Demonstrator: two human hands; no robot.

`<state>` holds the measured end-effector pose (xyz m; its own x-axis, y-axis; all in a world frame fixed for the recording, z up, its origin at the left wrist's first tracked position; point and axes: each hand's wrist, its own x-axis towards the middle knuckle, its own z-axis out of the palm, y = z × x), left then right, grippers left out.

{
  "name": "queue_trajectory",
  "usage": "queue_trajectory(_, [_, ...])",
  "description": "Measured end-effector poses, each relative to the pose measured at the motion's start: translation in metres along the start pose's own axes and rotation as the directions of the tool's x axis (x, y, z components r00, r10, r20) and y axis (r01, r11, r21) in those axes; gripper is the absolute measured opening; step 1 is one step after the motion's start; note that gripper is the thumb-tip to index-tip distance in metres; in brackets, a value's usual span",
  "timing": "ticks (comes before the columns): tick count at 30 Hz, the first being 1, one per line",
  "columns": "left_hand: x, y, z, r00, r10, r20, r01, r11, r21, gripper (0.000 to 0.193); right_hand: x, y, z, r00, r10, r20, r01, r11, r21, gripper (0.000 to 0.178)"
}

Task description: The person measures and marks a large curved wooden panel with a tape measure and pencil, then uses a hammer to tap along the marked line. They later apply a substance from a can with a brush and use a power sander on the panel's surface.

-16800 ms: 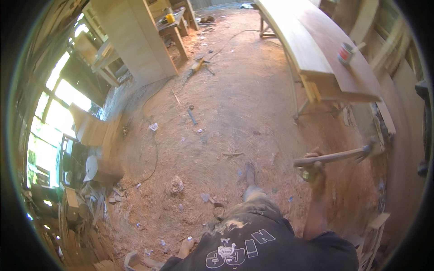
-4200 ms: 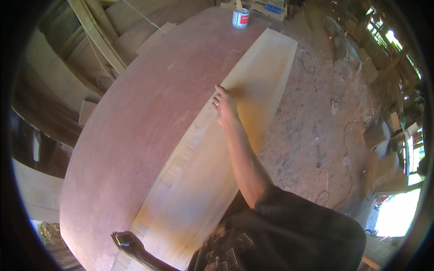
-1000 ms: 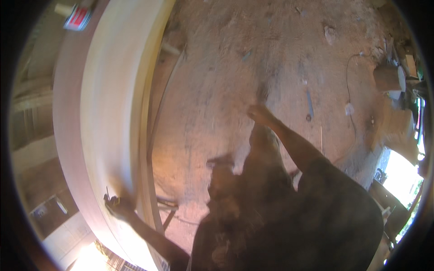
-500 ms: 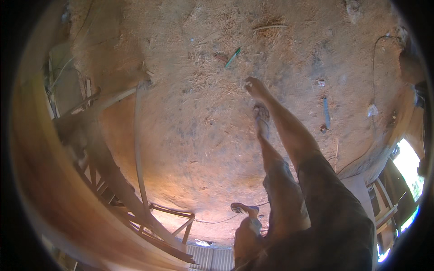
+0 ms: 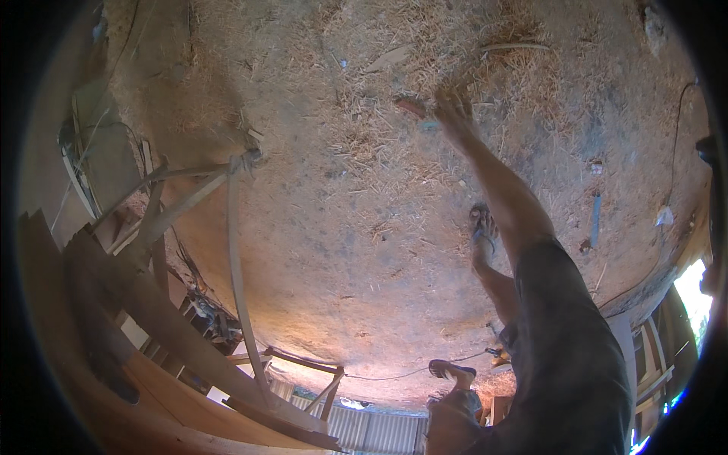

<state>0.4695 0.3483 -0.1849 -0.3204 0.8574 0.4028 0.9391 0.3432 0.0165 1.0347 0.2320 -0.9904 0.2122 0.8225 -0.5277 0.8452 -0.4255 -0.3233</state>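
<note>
Item: my right grip [image 5: 453,110], lowered at the end of an outstretched bare forearm [image 5: 506,186] to the littered floor [image 5: 326,250]. Fingers blurred, pointing away from me; I cannot tell whether they are apart, together or clamped on anything.

Item: my left grip, out of view; state cannot be told.

Item: one small green strip [image 5: 428,125], on the floor just left of my right grip; whether the two touch, I cannot tell.

Item: one reddish-brown piece [image 5: 410,105], lying just beyond the green strip, slightly further left.

Item: wood shavings [image 5: 371,155], pale, scattered thickly around these pieces.

Item: one curved pale strip [image 5: 516,46], beyond my right grip and to its right.

Item: one slim blue bar [image 5: 595,220], on the floor well to the right of my forearm.

Item: one whitish scrap [image 5: 664,217], right of the bar, near a dark cord [image 5: 676,144].

Item: one sandalled foot [image 5: 483,226], mine, left of my forearm.

Item: one dark sleeve [image 5: 565,334], covering my upper arm.

Item: one wooden counter [image 5: 178,394], lower left, with slender trestle legs [image 5: 238,280] standing on the floor.
</note>
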Motion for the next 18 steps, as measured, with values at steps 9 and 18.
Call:
queue_trajectory(9, [-0.024,-0.028,-0.038,0.997,0.058,-0.049,-0.058,0.998,0.003,0.043,-0.23,-0.071,-0.022,0.898,0.088,0.43,-0.343,0.754,0.561,0.019])
queue_trajectory(18, [-0.043,0.024,-0.109,0.992,-0.002,-0.127,-0.011,0.994,-0.107,0.051,-0.314,-0.193,-0.469,0.754,-0.474,-0.455,0.553,0.832,0.051,0.03])
